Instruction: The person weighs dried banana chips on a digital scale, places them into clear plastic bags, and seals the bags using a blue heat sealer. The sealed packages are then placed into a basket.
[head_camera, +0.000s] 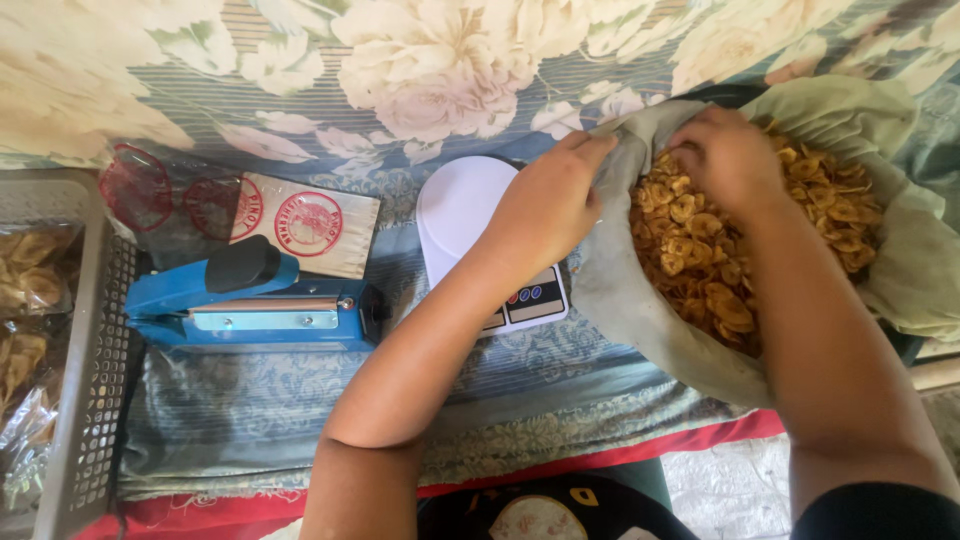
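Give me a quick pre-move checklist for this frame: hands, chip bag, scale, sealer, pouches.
1. Left hand gripping the bag's cloth rim: ok, fingers pinch the edge.
2. Right hand inside the bag, on the banana chips: ok; whether it holds any chips, cannot tell.
3. Bag mouth open, chips reachable: ok.
4. White scale platform free: not ok, left forearm crosses above it; display on or off, cannot tell.
5. Blue heat sealer within reach, arm down: ok; powered, cannot tell.
6. Empty printed pouches lying beside the sealer: ok.
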